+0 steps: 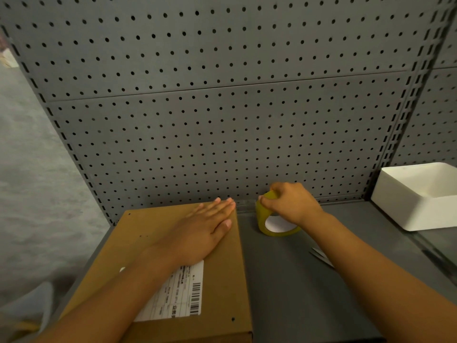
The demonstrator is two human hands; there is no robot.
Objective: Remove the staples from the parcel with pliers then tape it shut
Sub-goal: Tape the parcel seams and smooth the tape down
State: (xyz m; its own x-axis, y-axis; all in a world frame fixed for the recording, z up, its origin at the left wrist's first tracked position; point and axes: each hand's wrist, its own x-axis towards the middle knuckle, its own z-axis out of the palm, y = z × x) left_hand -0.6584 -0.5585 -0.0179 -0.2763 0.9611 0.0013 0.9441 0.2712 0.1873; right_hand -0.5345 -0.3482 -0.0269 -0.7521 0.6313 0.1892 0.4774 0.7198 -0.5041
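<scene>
A flat brown cardboard parcel with a white barcode label lies on the left of the grey shelf. My left hand rests flat on the parcel's top near its far right corner, fingers together and straight. My right hand grips the top of a yellowish roll of tape, which stands tilted on the shelf just right of the parcel. Metal tips of a tool, perhaps the pliers, show beside my right forearm; the rest is hidden under the arm.
A white open bin stands at the far right of the grey shelf. A grey pegboard wall rises right behind the parcel and tape. Beyond the shelf's left edge lies grey carpet.
</scene>
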